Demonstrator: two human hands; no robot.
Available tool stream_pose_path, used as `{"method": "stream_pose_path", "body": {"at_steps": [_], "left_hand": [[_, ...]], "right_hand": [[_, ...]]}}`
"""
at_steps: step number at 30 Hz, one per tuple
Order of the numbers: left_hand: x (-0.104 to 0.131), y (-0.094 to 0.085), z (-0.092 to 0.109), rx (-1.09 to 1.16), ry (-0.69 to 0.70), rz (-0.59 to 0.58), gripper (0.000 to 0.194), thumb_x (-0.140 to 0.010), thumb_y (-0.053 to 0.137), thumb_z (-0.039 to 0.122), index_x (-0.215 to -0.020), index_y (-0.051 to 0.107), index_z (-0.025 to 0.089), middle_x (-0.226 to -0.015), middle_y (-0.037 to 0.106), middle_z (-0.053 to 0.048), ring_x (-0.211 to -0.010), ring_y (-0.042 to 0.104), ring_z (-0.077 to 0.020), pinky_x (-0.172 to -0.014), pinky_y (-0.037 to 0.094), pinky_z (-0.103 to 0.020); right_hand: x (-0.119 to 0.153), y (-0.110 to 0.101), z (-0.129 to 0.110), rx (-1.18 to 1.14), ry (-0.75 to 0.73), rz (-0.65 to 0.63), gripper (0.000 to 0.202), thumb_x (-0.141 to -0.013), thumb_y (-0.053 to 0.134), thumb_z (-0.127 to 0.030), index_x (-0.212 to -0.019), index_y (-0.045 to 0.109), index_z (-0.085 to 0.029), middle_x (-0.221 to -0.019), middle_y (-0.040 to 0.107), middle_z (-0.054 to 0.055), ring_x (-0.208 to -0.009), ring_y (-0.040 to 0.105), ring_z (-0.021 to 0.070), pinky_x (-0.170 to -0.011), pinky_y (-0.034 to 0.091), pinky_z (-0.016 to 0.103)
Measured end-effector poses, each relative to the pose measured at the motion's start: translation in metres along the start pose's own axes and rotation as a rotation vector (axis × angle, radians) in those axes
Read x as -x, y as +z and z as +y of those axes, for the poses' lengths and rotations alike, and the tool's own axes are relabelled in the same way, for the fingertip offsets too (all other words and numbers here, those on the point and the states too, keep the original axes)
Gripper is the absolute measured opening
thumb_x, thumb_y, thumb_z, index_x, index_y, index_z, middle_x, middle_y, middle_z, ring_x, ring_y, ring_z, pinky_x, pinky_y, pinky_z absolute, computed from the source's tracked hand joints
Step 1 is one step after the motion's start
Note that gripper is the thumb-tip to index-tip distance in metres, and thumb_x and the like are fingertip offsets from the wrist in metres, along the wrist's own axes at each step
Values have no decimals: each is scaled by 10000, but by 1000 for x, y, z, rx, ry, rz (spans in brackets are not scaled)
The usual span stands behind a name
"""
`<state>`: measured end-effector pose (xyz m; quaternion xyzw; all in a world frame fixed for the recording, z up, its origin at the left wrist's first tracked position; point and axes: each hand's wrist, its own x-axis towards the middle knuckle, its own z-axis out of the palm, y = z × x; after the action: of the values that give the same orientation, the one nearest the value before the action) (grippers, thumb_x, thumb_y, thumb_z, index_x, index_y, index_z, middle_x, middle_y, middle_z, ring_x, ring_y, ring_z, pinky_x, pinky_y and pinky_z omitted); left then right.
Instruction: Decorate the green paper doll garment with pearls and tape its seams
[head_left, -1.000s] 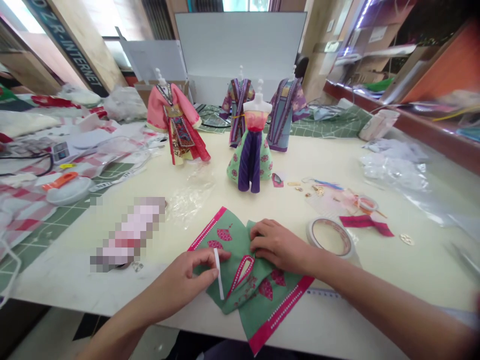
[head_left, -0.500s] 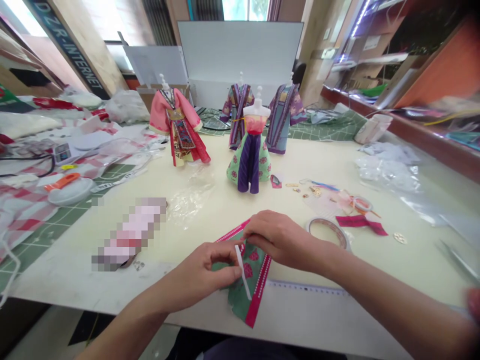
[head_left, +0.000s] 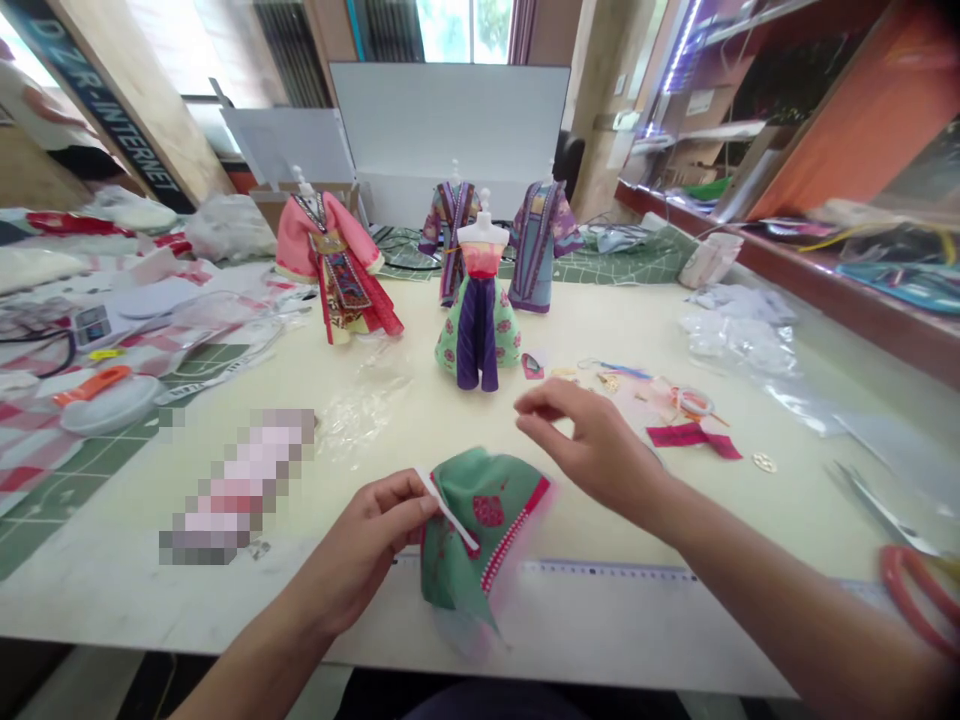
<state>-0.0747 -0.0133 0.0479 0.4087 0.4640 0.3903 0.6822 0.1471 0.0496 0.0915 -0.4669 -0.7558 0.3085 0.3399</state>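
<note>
My left hand pinches the edge of a small green doll garment piece with dark pink motifs. A narrow white strip runs along that edge, beneath my thumb. A dark pink border with white dots trims the cloth's right side, and its lower end is blurred. Above and to the right of the cloth, my right hand is in the air with thumb and fingers apart, touching nothing that I can see. A ruler lies on the table behind the cloth.
Dressed doll forms stand at the back, the nearest with a green and purple outfit. Scissors lie at the right, near a magenta fabric strip. A blurred-out object and clear plastic lie left.
My right hand has let go of the cloth and moved up and right. The cloth has turned and folded in my left hand. The view has shifted slightly.
</note>
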Motion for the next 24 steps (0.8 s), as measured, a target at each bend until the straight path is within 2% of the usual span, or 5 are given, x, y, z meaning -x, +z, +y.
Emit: {"method": "stream_pose_path", "body": {"at_steps": [5,11,17,20,24], "left_hand": [[5,-14,-16,68,-22,21,159,-844,602,276,-731,606,165,-656,579,6,-580,514,-116,-565,433,-232],[13,-7,-11,155,50,18,134,-805,645,259,-704,625,174,-674,576,15,-636,520,-112,-607,427,-212],[18,-4,-7,118,135,31,127,-774,674,273,-685,649,186,-682,616,9,-676,536,-127,-644,436,-214],[19,-6,-7,59,161,75,127,-779,665,267,-682,645,187,-682,613,12,-666,526,-125,-636,430,-214],[20,-8,-10,-131,237,208,129,-801,641,270,-697,634,194,-677,575,20,-668,502,-130,-634,418,-219]], "right_hand": [[60,22,35,-256,325,-156,192,-835,533,-299,-703,604,-178,-566,487,-30,-517,454,118,-477,341,236],[77,65,32,-677,550,-262,395,-832,527,-441,-1099,555,-151,-617,508,-27,-484,464,114,-443,408,233],[62,76,17,-951,569,-323,299,-767,614,-445,-837,560,-160,-570,438,-52,-448,347,70,-429,306,199],[63,73,16,-960,533,-262,270,-767,635,-400,-717,512,-166,-550,414,-62,-466,337,66,-455,283,202],[64,59,17,-865,446,-123,239,-803,636,-382,-750,560,-162,-671,534,-18,-617,465,107,-598,383,236]]}}
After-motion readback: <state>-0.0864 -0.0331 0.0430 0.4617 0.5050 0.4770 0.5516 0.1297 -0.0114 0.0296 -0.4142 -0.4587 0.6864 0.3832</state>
